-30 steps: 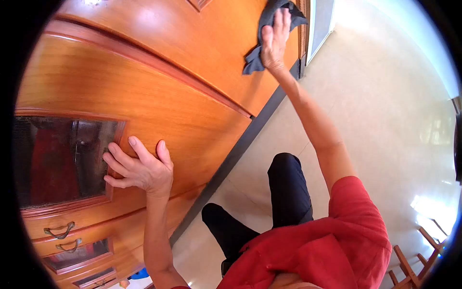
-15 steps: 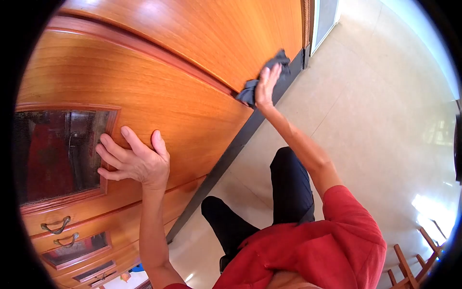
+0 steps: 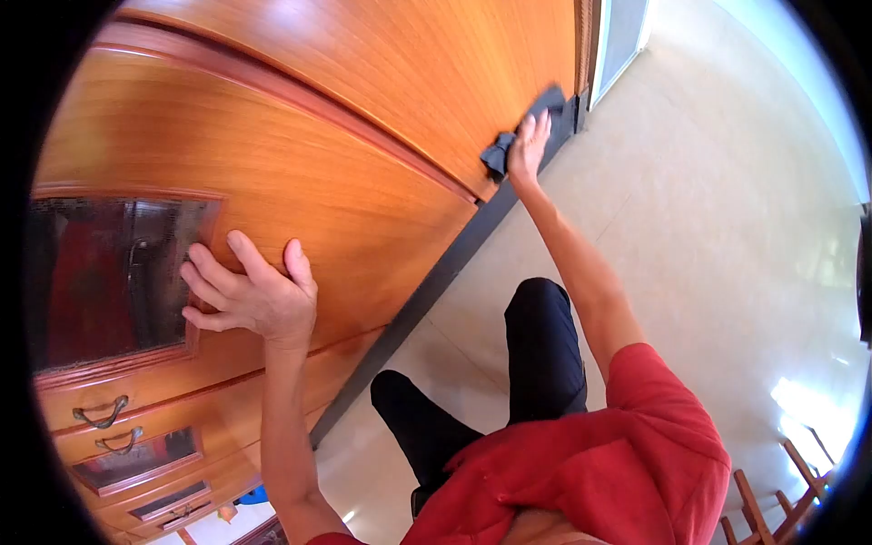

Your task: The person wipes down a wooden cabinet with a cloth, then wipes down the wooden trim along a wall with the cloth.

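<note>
My left hand (image 3: pixel 259 291) rests with spread fingers on the orange-brown wooden cabinet (image 3: pixel 363 218), its fingertips at the frame of a dark glass panel (image 3: pixel 100 272). Farther up and to the right, my right hand (image 3: pixel 529 150) presses a dark grey cloth (image 3: pixel 499 156) against the lower edge of the upper wooden panel, just above the dark base strip (image 3: pixel 445 272). Parts of the cloth stick out on both sides of the palm.
Metal handles (image 3: pixel 102 413) and smaller glass panes are at lower left. The pale tiled floor (image 3: pixel 708 209) lies right of the cabinet. Wooden chair legs (image 3: pixel 754 504) show at lower right, a white-framed panel (image 3: pixel 619 45) at the top.
My right hand has swept the cloth down from the top of the panel to its lower edge, then slightly right and up. My left hand has shifted slightly left and up in view, still spread.
</note>
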`<action>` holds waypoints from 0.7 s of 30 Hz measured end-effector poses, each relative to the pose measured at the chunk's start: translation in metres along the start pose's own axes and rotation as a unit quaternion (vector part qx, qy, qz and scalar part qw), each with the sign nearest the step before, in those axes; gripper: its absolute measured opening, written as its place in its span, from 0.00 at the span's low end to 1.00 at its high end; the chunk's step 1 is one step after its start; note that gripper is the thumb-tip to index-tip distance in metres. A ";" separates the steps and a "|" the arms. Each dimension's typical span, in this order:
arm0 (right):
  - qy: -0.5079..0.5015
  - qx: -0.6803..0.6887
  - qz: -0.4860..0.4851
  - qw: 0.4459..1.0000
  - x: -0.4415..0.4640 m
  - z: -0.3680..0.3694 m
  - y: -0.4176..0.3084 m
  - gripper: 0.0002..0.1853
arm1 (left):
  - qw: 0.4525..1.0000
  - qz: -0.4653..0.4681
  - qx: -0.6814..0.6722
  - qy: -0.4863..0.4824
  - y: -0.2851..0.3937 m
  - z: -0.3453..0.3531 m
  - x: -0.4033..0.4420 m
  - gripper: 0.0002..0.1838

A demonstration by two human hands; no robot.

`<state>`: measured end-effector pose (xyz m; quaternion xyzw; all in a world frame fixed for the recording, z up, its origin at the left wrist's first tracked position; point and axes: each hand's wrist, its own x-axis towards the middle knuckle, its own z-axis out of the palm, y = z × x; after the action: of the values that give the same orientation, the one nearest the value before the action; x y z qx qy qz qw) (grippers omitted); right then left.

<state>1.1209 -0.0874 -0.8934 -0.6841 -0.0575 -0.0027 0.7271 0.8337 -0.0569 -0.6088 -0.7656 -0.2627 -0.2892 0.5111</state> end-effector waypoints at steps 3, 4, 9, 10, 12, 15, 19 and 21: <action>-0.025 -0.081 -0.038 0.996 -0.004 0.004 0.010 0.29 | 0.999 0.006 -0.008 0.030 0.001 0.003 0.002 0.32; -0.005 -0.068 -0.085 0.994 -0.008 0.001 -0.016 0.26 | 0.999 0.007 -0.008 0.035 0.000 0.002 0.001 0.31; -0.011 -0.018 -0.305 0.952 0.009 -0.009 -0.123 0.20 | 1.000 -0.012 -0.011 -0.005 0.000 -0.002 0.002 0.30; -0.007 -0.008 -0.315 0.949 0.009 -0.010 -0.127 0.19 | 1.000 -0.010 -0.013 -0.009 0.000 -0.003 0.002 0.30; -0.003 -0.054 -0.339 0.939 0.013 -0.010 -0.104 0.19 | 1.000 -0.004 -0.020 0.013 0.000 0.000 0.000 0.29; 0.006 -0.079 -0.340 0.937 0.008 -0.012 -0.078 0.19 | 0.999 0.002 -0.016 0.043 0.002 0.004 0.000 0.28; 0.047 -0.113 -0.208 0.970 -0.015 -0.011 -0.022 0.13 | 1.000 -0.001 -0.013 0.028 0.001 0.000 0.000 0.28; 0.000 -0.113 -0.153 0.982 -0.020 -0.020 -0.024 0.11 | 0.998 0.008 -0.018 0.057 0.000 0.003 0.000 0.26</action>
<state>1.1005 -0.1102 -0.8724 -0.7447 -0.1607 -0.1204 0.6364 0.8342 -0.0537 -0.6099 -0.7591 -0.2219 -0.3329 0.5135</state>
